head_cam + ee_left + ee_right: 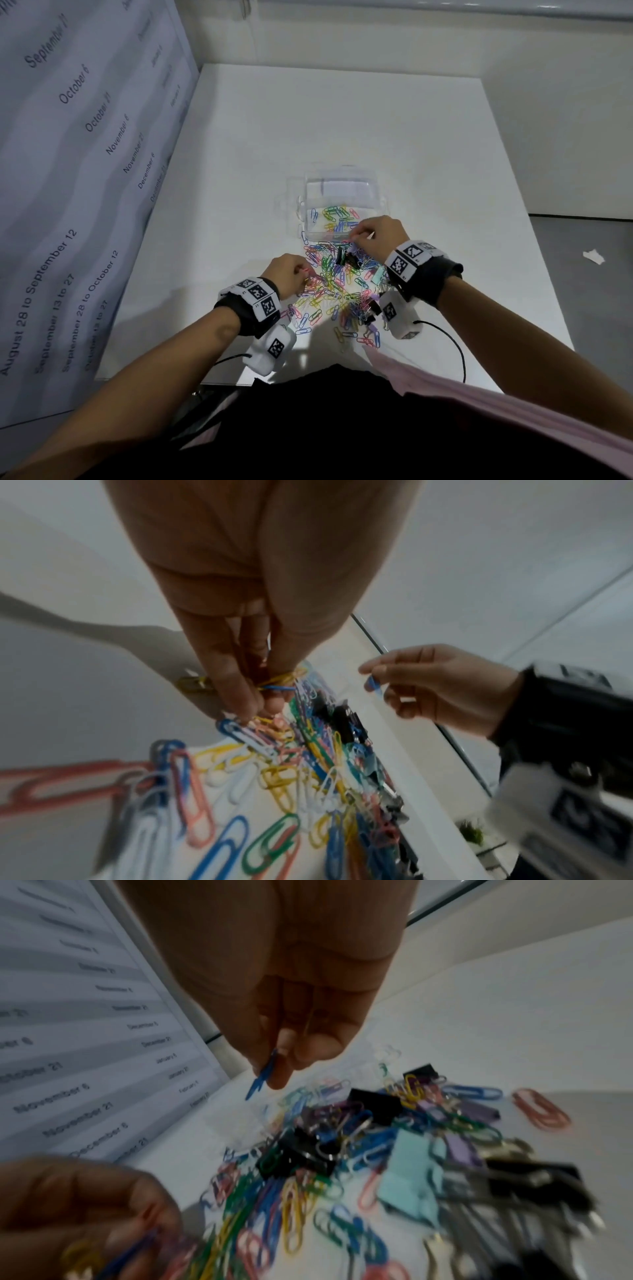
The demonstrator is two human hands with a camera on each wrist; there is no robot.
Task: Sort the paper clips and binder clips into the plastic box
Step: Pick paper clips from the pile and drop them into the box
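Note:
A heap of coloured paper clips (334,284) mixed with black, mint and purple binder clips (342,255) lies on the white table in front of a clear plastic box (342,205) that holds several paper clips. My left hand (291,274) is at the heap's left edge and pinches a few paper clips (279,684), yellow and blue among them. My right hand (373,236) hovers over the box's near right corner, its thumb and finger pinching a blue paper clip (262,1077). A mint binder clip (407,1175) sits near my right wrist.
The box's clear lid (291,198) lies open to the left of the box. A grey calendar sheet (68,171) hangs along the left side. The table's right edge (534,240) drops to a grey floor with a paper scrap (594,257).

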